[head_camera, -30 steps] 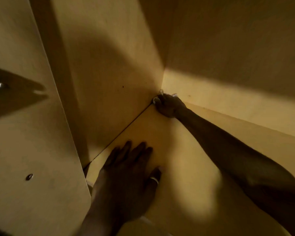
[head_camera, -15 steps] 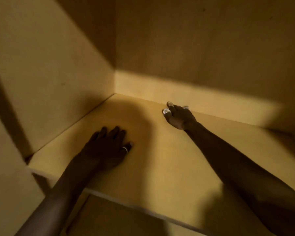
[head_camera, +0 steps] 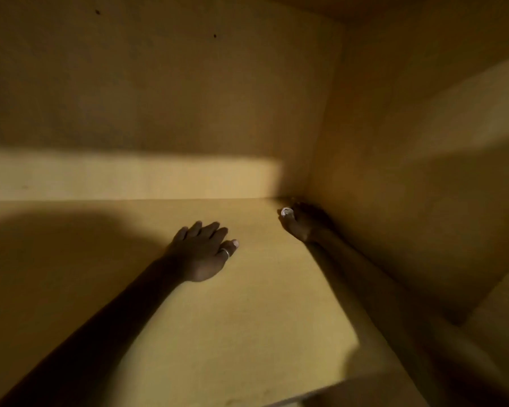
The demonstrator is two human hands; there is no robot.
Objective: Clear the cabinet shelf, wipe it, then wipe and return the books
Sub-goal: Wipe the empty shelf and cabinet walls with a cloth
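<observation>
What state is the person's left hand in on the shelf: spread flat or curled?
Spread flat. The left hand rests palm down on the shelf, fingers straight, holding nothing.

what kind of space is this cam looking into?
Likely inside a wooden cabinet: a bare shelf, back panel and side wall meeting in a corner. Both hands are on the shelf; no books visible.

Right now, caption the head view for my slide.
Left hand flat on bare shelf; right hand holds something white in the back corner.
</observation>
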